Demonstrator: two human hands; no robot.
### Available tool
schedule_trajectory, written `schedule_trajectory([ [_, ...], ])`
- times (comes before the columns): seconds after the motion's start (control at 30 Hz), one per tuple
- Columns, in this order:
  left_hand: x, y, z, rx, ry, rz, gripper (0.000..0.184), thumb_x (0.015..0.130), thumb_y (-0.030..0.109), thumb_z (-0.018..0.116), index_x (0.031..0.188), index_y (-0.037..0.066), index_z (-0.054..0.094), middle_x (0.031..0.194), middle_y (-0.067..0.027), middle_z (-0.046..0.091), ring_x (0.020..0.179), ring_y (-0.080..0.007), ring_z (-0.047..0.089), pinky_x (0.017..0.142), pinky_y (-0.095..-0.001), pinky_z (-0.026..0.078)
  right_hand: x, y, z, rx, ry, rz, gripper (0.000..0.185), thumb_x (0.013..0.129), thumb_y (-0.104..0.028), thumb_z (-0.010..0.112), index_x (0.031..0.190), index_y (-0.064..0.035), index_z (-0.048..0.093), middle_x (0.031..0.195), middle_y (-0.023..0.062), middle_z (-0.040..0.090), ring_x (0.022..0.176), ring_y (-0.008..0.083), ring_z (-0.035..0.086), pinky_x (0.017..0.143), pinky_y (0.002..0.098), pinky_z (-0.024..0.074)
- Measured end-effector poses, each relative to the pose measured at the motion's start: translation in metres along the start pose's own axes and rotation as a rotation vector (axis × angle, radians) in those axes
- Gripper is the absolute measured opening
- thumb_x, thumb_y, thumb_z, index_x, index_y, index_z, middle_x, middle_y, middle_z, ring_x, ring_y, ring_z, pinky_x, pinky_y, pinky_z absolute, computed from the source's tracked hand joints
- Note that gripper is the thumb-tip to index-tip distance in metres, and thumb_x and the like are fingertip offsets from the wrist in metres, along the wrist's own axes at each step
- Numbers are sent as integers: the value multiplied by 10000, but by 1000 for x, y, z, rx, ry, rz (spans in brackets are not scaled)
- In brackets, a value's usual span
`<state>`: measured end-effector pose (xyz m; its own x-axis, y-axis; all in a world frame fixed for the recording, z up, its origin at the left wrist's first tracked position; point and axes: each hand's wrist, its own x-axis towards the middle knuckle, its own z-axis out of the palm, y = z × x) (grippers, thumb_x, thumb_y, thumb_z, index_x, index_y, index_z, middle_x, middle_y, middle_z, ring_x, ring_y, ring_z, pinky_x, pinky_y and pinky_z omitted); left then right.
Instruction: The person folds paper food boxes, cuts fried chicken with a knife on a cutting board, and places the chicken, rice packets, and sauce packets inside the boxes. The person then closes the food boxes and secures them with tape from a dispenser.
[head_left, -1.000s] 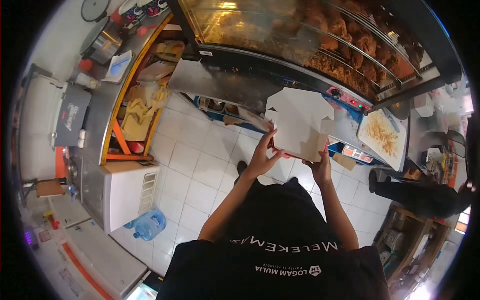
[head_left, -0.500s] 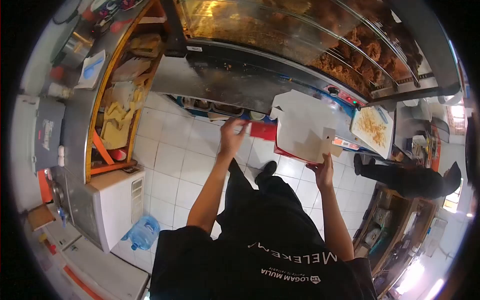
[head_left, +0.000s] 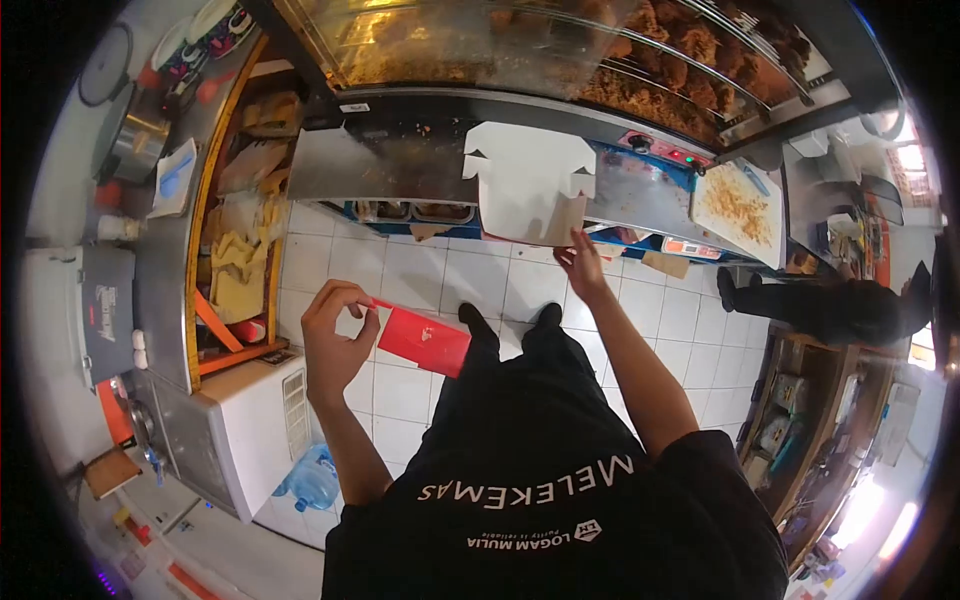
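The left hand [head_left: 340,338] pinches one end of a flat red rectangular card [head_left: 425,341] above white floor tiles [head_left: 415,272], the right hand [head_left: 584,270] touching, grip unclear, an open white cardboard box [head_left: 528,180] by a grey metal counter [head_left: 332,168], both likely light, bendable, best edge-held.

The underside of the box [head_left: 530,175] is hidden. Above it, the top edge cuts off the case [head_left: 520,60]; left of it, the counter [head_left: 375,165] partly covers the trays [head_left: 444,212]; lower left of it, the card's [head_left: 445,352] pale mark [head_left: 427,335] is too small to identify.
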<state>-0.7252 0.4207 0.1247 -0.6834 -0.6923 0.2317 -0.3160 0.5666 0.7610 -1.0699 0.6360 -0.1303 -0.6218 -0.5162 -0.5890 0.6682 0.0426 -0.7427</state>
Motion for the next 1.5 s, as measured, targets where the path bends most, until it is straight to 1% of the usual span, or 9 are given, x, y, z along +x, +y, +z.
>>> schedule_trajectory([
  [0.13, 10, 33, -5, 43, -53, 48, 218, 722, -85, 707, 880, 39, 623, 865, -77, 626, 658, -179, 550, 629, -297, 466, -18, 36, 1, -670, 234, -438, 787, 1031, -464, 585, 1543, 71, 318, 1461, 251, 482, 1252, 297, 520, 1093, 387, 394],
  [0.23, 27, 58, -1, 132, -140, 106, 226, 733, -66, 702, 910, 45, 616, 852, -77, 623, 669, -210, 561, 631, -322, 465, -153, -55, 74, -315, -551, -35, 825, 1000, -594, 549, 1557, -24, 338, 1551, 199, 431, 1410, 305, 447, 1130, 446, 395],
  [0.3, 39, 73, 9, 166, -221, 136, 255, 744, -57, 699, 960, 56, 625, 904, -86, 632, 704, -232, 589, 671, -349, 481, -200, -84, 108, -781, -749, -267, 799, 980, -349, 690, 1596, -79, 258, 1513, 206, 473, 1352, 317, 515, 1095, 453, 458],
  [0.43, 68, 94, 51, 2, -225, 309, 386, 784, -5, 715, 1156, 76, 646, 1194, -137, 596, 972, -273, 634, 850, -375, 520, -207, -87, 144, -353, -742, 59, 864, 949, -59, 699, 1621, -107, 158, 1300, 242, 606, 1093, 266, 684, 967, 373, 565],
  [0.67, 22, -22, 174, -425, -107, 42, 560, 1009, 184, 635, 1500, 34, 409, 1495, -194, 448, 1373, -296, 463, 1139, -400, 387, -132, 19, 139, 518, -764, 516, 617, 1037, -249, 596, 1572, -101, 327, 1392, 88, 579, 1220, 250, 609, 1015, 413, 520],
  [0.77, 22, 0, 152, -700, -200, -195, 646, 1053, 322, 593, 1551, 22, 311, 1522, -217, 424, 1393, -308, 462, 1120, -415, 414, -155, 3, 139, 190, -604, 191, 479, 1070, -272, 511, 1503, -80, 442, 1376, 116, 587, 1155, 253, 641, 947, 384, 540],
  [1.03, 15, 21, 121, -284, -425, -13, 778, 921, 183, 723, 1543, 21, 286, 1487, -249, 407, 1289, -404, 556, 1071, -439, 465, -144, 5, 154, 85, -512, -31, 364, 1054, -248, 550, 1333, -16, 528, 1220, 100, 637, 1081, 205, 645, 894, 386, 560],
  [1.27, 1, 92, 22, 446, -466, 71, 318, 925, 175, 724, 1178, 16, 616, 1012, -212, 679, 1020, -391, 655, 995, -487, 487, -162, -55, 169, 82, -365, -202, 436, 1072, -250, 516, 1417, -1, 421, 1178, 206, 621, 733, 217, 696, 642, 359, 622],
  [1.5, 3, 84, 34, -346, 94, 169, 326, 909, 29, 666, 1228, -28, 708, 822, -82, 724, 677, -57, 585, 603, -248, 464, -197, -97, 164, -345, -555, -803, 589, 1064, -369, 557, 1548, -106, 350, 1175, 94, 449, 822, 168, 592, 634, 298, 522],
])
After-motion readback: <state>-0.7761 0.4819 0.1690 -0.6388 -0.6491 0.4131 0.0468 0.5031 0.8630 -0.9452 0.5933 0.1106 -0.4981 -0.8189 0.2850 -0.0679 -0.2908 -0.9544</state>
